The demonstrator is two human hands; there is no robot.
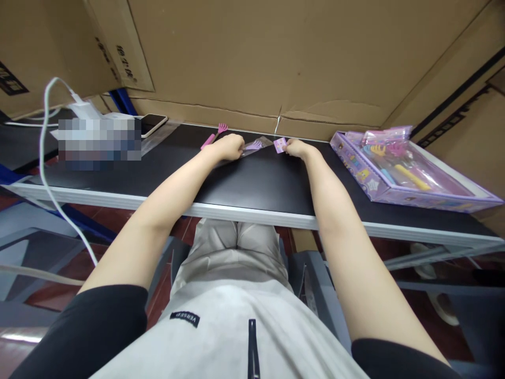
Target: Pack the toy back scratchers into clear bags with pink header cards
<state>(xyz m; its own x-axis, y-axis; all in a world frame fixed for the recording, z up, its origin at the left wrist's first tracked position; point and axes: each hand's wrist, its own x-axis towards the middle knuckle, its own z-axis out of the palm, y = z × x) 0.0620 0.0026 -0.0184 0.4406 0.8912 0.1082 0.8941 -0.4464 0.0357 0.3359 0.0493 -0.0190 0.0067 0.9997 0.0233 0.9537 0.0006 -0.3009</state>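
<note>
My left hand (229,146) is closed on one end of a small clear plastic bag (258,146) with a purple fork-shaped toy inside, lying on the black table (256,181). My right hand (296,148) pinches a small pink card (280,145) at the bag's other end. A pink toy fork (215,135) lies on the table just behind my left hand.
A purple toy box (398,168) with colourful toys and plastic packets sits at the right of the table. A phone (152,124), a white charger and cable (51,158) lie at the left. Cardboard boxes (276,58) stand close behind the table.
</note>
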